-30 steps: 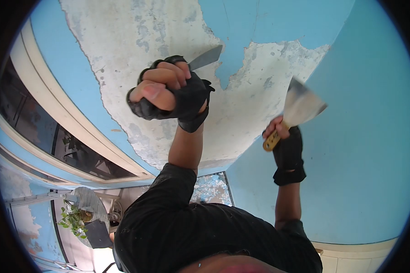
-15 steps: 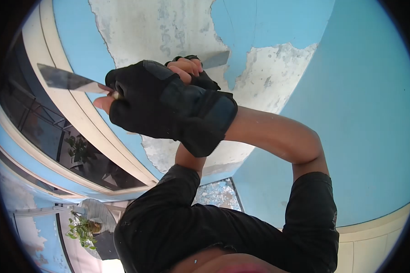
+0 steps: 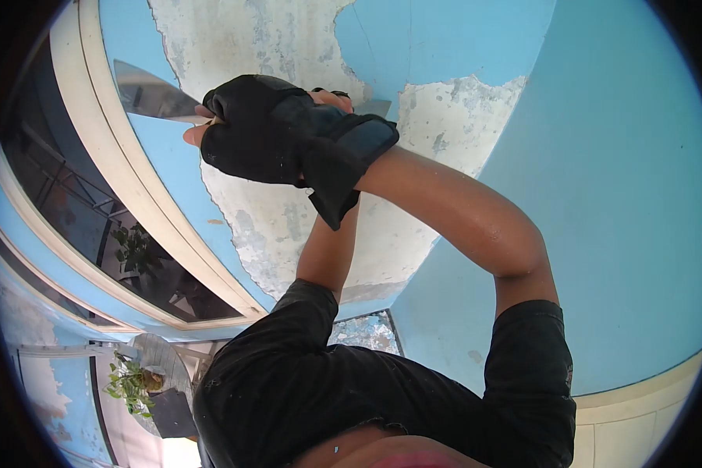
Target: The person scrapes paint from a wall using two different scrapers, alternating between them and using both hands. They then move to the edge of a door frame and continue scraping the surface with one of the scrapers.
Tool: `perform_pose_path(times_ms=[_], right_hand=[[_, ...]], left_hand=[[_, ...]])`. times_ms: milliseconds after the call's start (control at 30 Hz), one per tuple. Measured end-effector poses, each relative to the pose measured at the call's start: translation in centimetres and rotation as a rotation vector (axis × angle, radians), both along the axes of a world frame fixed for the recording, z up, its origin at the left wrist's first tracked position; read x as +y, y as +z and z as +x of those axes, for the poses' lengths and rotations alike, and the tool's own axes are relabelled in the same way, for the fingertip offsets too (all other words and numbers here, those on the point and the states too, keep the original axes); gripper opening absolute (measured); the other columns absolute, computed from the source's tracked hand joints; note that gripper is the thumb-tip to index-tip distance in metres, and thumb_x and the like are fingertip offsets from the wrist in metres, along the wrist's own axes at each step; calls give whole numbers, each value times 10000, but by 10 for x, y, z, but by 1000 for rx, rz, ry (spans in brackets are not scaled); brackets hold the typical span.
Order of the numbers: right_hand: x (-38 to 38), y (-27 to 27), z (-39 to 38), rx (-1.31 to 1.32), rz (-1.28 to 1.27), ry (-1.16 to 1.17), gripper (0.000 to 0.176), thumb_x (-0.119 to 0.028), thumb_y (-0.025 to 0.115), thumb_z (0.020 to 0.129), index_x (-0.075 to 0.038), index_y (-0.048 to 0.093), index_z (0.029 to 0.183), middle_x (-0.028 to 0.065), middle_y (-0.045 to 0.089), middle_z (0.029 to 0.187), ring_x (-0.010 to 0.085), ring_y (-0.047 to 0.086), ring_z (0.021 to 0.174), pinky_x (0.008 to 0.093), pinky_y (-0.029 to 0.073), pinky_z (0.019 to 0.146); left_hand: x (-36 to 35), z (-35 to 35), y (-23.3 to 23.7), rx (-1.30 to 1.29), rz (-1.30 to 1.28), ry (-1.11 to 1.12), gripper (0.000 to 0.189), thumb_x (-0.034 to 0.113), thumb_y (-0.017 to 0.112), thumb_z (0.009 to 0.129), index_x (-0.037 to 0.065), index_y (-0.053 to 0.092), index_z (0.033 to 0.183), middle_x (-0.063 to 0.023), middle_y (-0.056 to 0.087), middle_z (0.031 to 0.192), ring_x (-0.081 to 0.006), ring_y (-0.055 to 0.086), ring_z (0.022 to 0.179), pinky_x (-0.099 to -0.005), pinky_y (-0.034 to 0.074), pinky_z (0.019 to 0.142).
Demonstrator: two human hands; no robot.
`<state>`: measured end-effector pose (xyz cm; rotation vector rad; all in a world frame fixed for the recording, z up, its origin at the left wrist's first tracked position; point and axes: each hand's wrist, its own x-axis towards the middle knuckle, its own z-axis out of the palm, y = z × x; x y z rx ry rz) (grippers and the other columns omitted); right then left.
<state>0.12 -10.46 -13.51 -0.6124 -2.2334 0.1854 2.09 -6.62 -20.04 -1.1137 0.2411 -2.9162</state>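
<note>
My right hand (image 3: 269,129), in a black fingerless glove, is closed round the handle of a putty knife. The wide metal blade of this putty knife (image 3: 152,93) points to the upper left and overlaps the blue paint beside the peeled patch. Behind the right hand, mostly covered by it, is my left hand (image 3: 333,99), gloved as well, with curled fingers showing. A flat grey blade (image 3: 377,109) sticks out to the right from the left hand; its handle is hidden. Both hands are raised before the wall (image 3: 242,39), where bare whitish plaster shows between ragged edges of blue paint.
A cream window frame (image 3: 109,125) with dark glass runs along the left. At lower left, a potted plant (image 3: 132,382) stands on a round grey table (image 3: 168,355). A plain blue wall (image 3: 624,195) meets the peeled wall at a corner on the right.
Both hands have moved up in view, and the right putty knife's blade has tilted more steeply upward. The left hand is now more hidden behind the right.
</note>
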Motion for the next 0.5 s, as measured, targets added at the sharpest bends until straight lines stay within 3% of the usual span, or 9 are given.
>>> perform_pose_path(times_ms=[233,333,367,500], right_hand=[[-8,14,13,-33,-42,50,293,-293,669,901,-8,682,836,125,606,596,229,590,527,362,481,579],[-16,33,23,121,64,12,397,-365,716,890,9,714,1026,79,651,657,155,626,601,293,489,598],[-15,36,23,331,167,116,340,-293,671,887,-46,634,656,146,604,575,276,622,526,369,489,554],[-39,54,44,257,182,149,328,-277,658,916,-33,579,711,67,515,543,178,509,494,349,416,499]], left_hand=[[1,4,12,-14,-20,58,411,314,522,1014,84,395,698,-40,431,497,-117,399,396,-263,393,395],[12,10,18,-20,-49,76,418,315,523,1015,81,399,691,-42,436,497,-118,403,395,-264,395,394],[18,11,21,-20,-59,80,420,315,523,1015,80,400,689,-43,438,497,-118,404,395,-265,395,394],[21,10,24,-18,-81,87,430,316,525,1016,76,405,680,-45,445,496,-119,410,393,-266,397,393]])
